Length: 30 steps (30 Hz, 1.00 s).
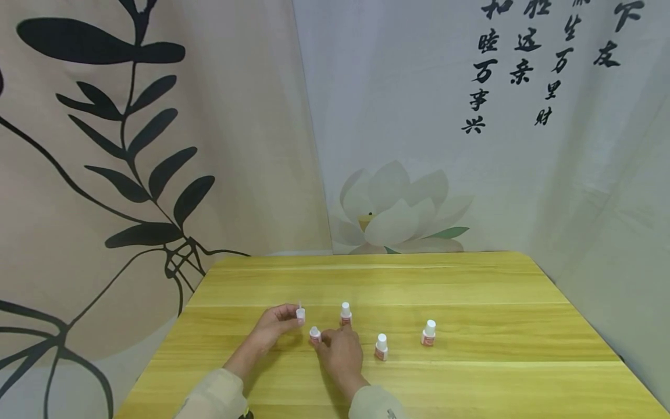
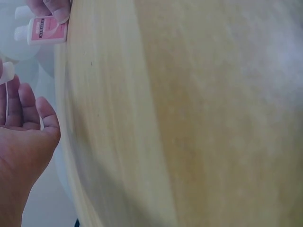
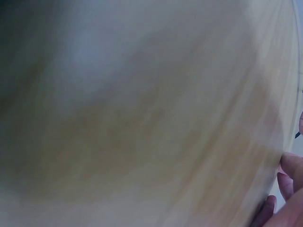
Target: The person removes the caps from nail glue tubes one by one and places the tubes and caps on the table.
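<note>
My left hand (image 1: 277,326) pinches a small white cap (image 1: 300,313) with a thin stem pointing up, held above the table. In the left wrist view this cap (image 2: 7,72) shows only partly at the left edge, by the left hand (image 2: 23,127). My right hand (image 1: 341,352) grips a small nail glue bottle (image 1: 314,336) standing on the table; its white top looks shorter than the others'. The bottle's pink label (image 2: 49,29) faces the left wrist camera. In the right wrist view only some fingers (image 3: 293,168) of the right hand show; the bottle is hidden there.
Just beyond my right hand stands a capped bottle (image 1: 345,313), partly covered by the fingers. Two similar bottles stand to the right, one nearer (image 1: 381,347) and one farther right (image 1: 428,333). The wooden table (image 1: 497,302) meets a printed curtain (image 1: 262,145) at its back.
</note>
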Each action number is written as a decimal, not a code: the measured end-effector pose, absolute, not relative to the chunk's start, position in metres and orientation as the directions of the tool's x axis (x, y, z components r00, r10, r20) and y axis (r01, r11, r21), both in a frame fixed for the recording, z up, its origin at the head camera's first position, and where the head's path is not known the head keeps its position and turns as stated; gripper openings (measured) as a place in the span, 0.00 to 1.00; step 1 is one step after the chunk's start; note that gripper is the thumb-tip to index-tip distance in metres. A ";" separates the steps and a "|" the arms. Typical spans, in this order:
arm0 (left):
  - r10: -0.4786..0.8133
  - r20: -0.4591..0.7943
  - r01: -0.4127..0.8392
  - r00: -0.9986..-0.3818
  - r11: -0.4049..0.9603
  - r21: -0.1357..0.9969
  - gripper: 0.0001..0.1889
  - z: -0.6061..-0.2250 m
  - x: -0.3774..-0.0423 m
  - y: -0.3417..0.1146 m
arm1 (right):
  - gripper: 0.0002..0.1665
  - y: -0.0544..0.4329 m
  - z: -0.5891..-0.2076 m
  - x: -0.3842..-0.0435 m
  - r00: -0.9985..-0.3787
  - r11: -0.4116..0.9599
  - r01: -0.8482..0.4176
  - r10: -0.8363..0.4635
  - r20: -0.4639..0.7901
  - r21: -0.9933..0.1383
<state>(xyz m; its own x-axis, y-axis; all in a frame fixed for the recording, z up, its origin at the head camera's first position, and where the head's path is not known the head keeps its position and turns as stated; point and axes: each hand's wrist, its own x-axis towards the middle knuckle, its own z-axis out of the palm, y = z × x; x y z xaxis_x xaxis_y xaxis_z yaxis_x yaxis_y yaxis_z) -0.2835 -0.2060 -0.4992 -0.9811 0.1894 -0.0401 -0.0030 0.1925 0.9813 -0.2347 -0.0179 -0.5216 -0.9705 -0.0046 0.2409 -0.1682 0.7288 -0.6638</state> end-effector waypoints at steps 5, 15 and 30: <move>0.189 -0.037 -0.005 -0.981 0.169 0.986 0.16 -0.499 -0.283 -0.205 | 0.08 -0.018 -0.521 -0.234 -0.969 0.728 -0.176 -0.009 0.247 -0.663; 0.196 -0.015 0.022 -0.981 0.189 0.982 0.14 -0.503 -0.284 -0.211 | 0.09 -0.018 -0.522 -0.234 -0.965 0.734 -0.187 -0.014 0.261 -0.653; 0.249 -0.033 0.046 -0.968 0.305 0.951 0.12 -0.505 -0.285 -0.221 | 0.09 -0.017 -0.519 -0.233 -0.969 0.738 -0.177 -0.014 0.248 -0.651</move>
<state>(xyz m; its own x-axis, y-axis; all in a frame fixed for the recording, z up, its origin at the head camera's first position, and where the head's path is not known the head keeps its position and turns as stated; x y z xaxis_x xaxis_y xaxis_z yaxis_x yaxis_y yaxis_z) -0.2854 -0.2213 -0.5050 -0.9680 0.2486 -0.0326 0.0463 0.3051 0.9512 -0.2327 -0.0175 -0.5194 -0.9687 -0.0137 0.2478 -0.1771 0.7380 -0.6512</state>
